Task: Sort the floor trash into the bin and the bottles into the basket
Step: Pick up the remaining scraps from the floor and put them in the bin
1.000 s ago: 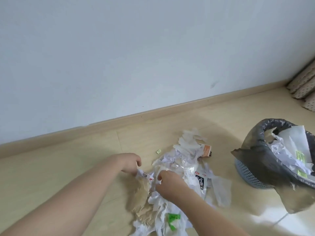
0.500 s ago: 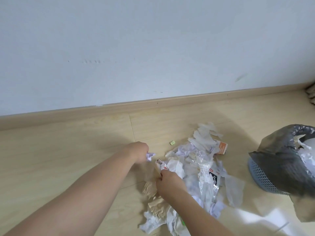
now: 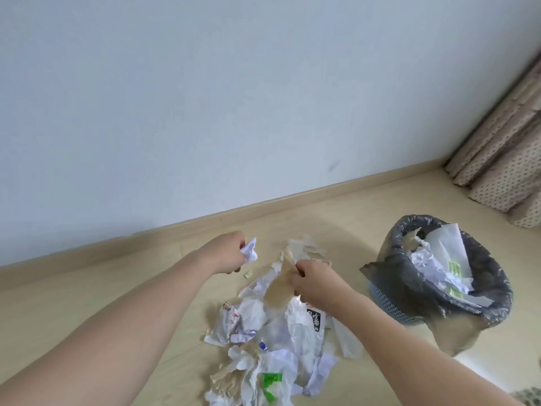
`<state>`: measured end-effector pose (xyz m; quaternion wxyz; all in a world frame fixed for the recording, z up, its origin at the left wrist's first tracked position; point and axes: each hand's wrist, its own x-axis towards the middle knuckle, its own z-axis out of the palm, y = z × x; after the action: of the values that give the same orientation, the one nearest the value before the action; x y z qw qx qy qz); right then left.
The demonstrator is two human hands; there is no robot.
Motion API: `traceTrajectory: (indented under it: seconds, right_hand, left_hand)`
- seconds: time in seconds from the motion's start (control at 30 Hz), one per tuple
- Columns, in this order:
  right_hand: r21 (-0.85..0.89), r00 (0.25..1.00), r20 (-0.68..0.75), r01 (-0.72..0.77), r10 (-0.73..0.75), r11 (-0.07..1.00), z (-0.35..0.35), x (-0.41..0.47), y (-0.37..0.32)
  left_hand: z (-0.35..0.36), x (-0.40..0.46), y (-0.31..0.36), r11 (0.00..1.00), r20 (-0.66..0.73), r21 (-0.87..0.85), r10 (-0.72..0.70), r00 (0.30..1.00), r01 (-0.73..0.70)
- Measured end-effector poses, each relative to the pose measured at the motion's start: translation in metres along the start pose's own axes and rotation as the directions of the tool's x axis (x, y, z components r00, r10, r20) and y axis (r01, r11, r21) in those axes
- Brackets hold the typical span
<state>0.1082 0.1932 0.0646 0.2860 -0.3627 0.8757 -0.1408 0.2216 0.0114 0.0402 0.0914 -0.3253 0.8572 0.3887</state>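
Above the trash pile, both hands gripping paper.

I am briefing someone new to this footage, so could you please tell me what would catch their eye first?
Probably the heap of crumpled white and brown paper and wrappers on the pale wooden floor. Above it, the left hand grips a white paper ball and the right hand pinches a brown paper scrap. To the right stands a blue mesh bin with a grey liner, already holding paper.
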Motion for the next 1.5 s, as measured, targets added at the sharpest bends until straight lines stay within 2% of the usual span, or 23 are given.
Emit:
traceTrajectory:
  seconds: [0.13, 0.2, 0.3, 0.47, 0.6, 0.67, 0.73, 0.83, 1.0, 1.07, 1.13, 1.27, 1.4, 1.5]
  right_hand:
    - [0.057, 0.983, -0.181, -0.033, 0.043, 0.998, -0.079, -0.015, 0.058]
    - [0.096, 0.949, -0.303, -0.066, 0.092, 0.993, -0.115, -0.023, 0.097]
    - [0.228, 0.889, -0.403, -0.132, 0.217, 0.965, -0.158, -0.034, 0.151]
    - [0.342, 0.813, -0.356, -0.346, 0.461, 0.874, -0.197, -0.045, 0.227]
    - [0.377, 0.775, -0.332, -0.414, 0.538, 0.829, -0.201, -0.048, 0.267]
    - [0.359, 0.786, -0.280, -0.447, 0.552, 0.819, -0.197, -0.043, 0.272]
    - [0.328, 0.803, -0.238, -0.463, 0.547, 0.823, -0.191, -0.034, 0.279]
    - [0.247, 0.821, -0.265, -0.450, 0.506, 0.858, -0.178, -0.023, 0.290]
    - [0.191, 0.834, -0.248, -0.456, 0.492, 0.869, -0.164, -0.014, 0.312]
    - [0.194, 0.840, -0.216, -0.463, 0.498, 0.865, -0.166, -0.011, 0.314]
    - [0.200, 0.846, -0.211, -0.453, 0.490, 0.868, -0.172, -0.006, 0.313]
    - [0.141, 0.842, -0.253, -0.456, 0.477, 0.879, -0.184, -0.002, 0.301]
    - [0.069, 0.790, -0.362, -0.506, 0.494, 0.860, -0.193, -0.006, 0.281]
    - [0.009, 0.772, -0.508, -0.438, 0.381, 0.899, -0.194, -0.012, 0.252]
  left_hand:
    - [0.005, 0.002, 0.089, 0.995, -0.065, -0.002, 0.104, 0.992, -0.104]
    - [0.015, 0.008, 0.140, 0.990, -0.094, 0.016, 0.143, 0.985, -0.142]
    - [0.032, 0.017, 0.216, 0.981, -0.115, 0.041, 0.192, 0.975, -0.188]
    - [0.078, 0.043, 0.319, 0.960, -0.135, 0.157, 0.252, 0.958, -0.231]
    - [0.133, 0.070, 0.369, 0.914, -0.092, 0.299, 0.312, 0.946, -0.273]
    - [0.160, 0.084, 0.378, 0.878, -0.069, 0.389, 0.330, 0.941, -0.279]
    - [0.186, 0.097, 0.383, 0.815, -0.044, 0.498, 0.366, 0.930, -0.297]
    - [0.214, 0.114, 0.382, 0.706, 0.003, 0.641, 0.390, 0.921, -0.301]
    - [0.245, 0.139, 0.369, 0.341, 0.149, 0.899, 0.354, 0.923, -0.276]
    - [0.247, 0.145, 0.367, 0.273, 0.173, 0.923, 0.331, 0.927, -0.270]
    - [0.242, 0.148, 0.367, 0.275, 0.169, 0.925, 0.326, 0.930, -0.264]
    - [0.217, 0.143, 0.377, 0.375, 0.124, 0.887, 0.369, 0.921, -0.270]
    - [0.184, 0.125, 0.378, 0.471, 0.123, 0.811, 0.443, 0.888, -0.347]
    - [0.150, 0.106, 0.365, 0.521, 0.060, 0.774, 0.506, 0.860, -0.360]
